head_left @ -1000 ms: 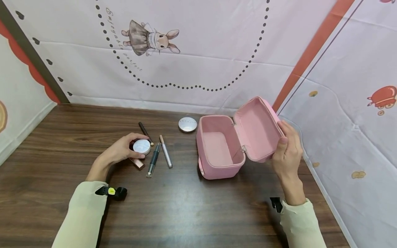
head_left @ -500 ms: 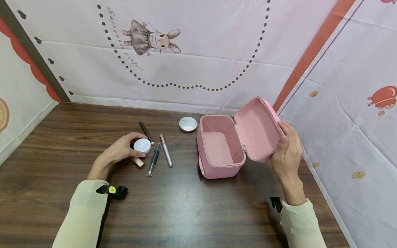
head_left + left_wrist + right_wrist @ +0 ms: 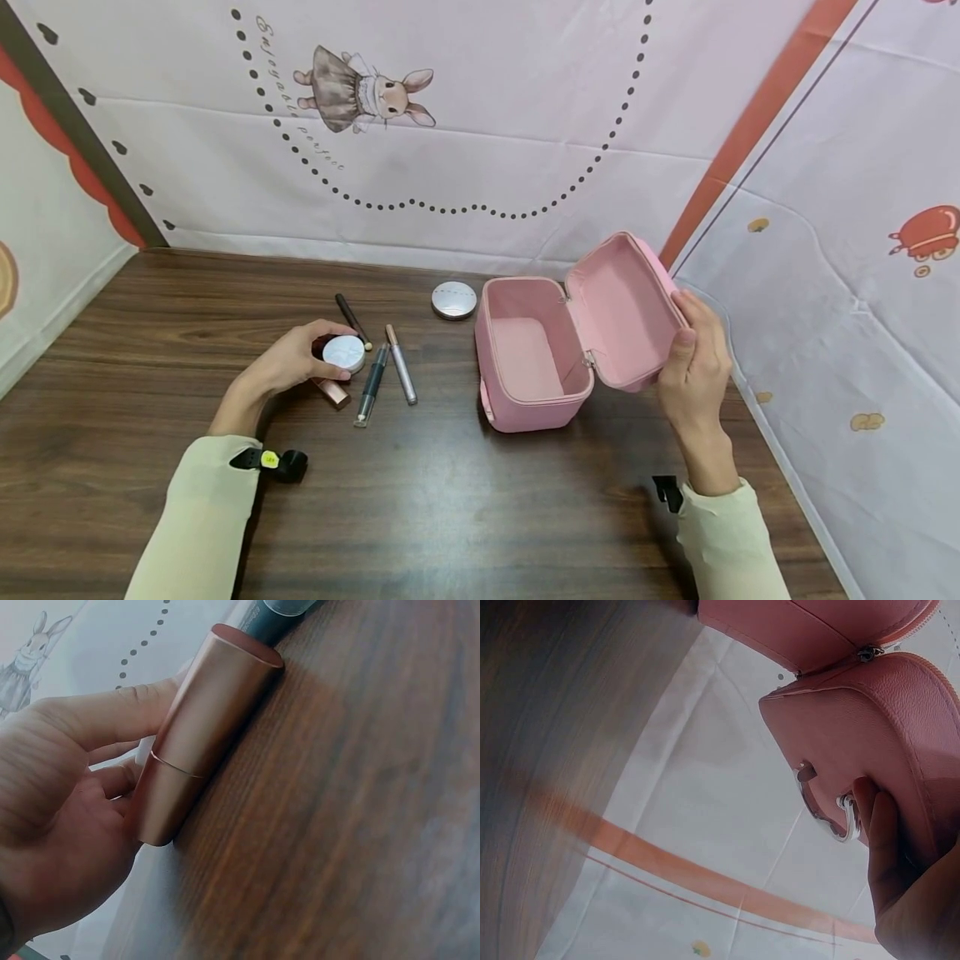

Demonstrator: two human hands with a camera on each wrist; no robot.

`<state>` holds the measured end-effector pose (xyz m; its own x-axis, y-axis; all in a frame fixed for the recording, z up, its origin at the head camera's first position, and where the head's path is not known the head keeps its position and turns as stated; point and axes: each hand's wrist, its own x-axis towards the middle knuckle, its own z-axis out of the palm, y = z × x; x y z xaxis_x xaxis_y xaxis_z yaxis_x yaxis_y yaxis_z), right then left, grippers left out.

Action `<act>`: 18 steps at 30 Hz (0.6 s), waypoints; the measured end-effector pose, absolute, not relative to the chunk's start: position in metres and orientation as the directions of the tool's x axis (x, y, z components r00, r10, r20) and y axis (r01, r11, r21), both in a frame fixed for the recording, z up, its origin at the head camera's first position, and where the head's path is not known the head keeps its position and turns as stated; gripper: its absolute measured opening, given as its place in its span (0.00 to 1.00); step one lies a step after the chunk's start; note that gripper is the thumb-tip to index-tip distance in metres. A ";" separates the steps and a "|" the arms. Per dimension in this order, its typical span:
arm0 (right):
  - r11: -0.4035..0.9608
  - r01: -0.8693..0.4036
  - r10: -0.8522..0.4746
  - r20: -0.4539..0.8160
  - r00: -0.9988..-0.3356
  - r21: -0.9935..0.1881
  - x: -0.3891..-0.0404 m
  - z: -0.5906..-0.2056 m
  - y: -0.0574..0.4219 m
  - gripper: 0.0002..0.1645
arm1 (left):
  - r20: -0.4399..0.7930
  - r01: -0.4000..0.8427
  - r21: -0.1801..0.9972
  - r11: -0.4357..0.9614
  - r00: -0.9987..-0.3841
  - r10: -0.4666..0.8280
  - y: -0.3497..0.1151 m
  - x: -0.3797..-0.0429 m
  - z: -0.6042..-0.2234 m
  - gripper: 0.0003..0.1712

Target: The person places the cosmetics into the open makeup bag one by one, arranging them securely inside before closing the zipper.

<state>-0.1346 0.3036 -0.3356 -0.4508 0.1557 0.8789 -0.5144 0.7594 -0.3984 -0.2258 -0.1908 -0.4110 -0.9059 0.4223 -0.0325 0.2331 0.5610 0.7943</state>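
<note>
At the left of the table, my left hand (image 3: 291, 360) grips a round white-topped container (image 3: 343, 354) by its sides, between thumb and fingers. A rose-gold lipstick tube (image 3: 334, 393) lies just below that hand; in the left wrist view the tube (image 3: 210, 735) stands in front of the fingers and hides what they hold. With its thumb on the inner rim, my right hand (image 3: 696, 367) holds the lid (image 3: 622, 312) of a pink cosmetic case (image 3: 536, 417) tilted back. The right wrist view shows fingers against the lid's outer side, beside a metal-ringed handle (image 3: 847, 817).
A dark pen-like stick (image 3: 351, 317), a dark green tube with clear ends (image 3: 372, 387) and a silver tube (image 3: 401, 367) lie right of the left hand. A silver round compact (image 3: 453, 300) rests left of the case. Printed cloth (image 3: 480, 167) rises behind the table.
</note>
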 end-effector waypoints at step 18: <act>0.761 -0.519 0.155 0.886 -0.436 -0.389 -0.135 -0.336 0.304 0.38 | -0.028 0.243 0.782 0.573 -0.906 0.423 -0.191 -0.226 -0.412 0.37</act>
